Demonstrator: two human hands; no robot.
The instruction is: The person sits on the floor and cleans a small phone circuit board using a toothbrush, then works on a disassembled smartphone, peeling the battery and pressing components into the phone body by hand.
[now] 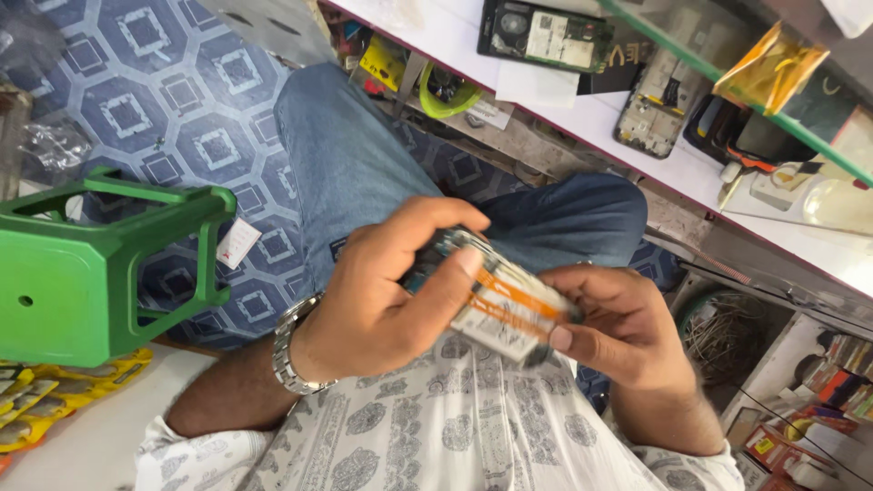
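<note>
Head view showed an opened phone (496, 295), its back cover off and a white-and-orange battery exposed, held above the person's lap, between both hands and just over the patterned shirt (455, 436). The left hand (386, 295) wrapped the phone's far end, fingers curled over the top edge and thumb pressed flat on the battery face. The right hand (618, 327) pinched the near end, thumb on the battery's corner. Judging by its look, the phone would be light, stiff and thin, with slick faces and fragile exposed parts (the battery should not be bent or pierced); its rigid side edges seemed the safest hold. Left of the phone stood a green stool (82, 273); beyond it, on the white table (455, 36), lay other dismantled phones (546, 36).
</note>
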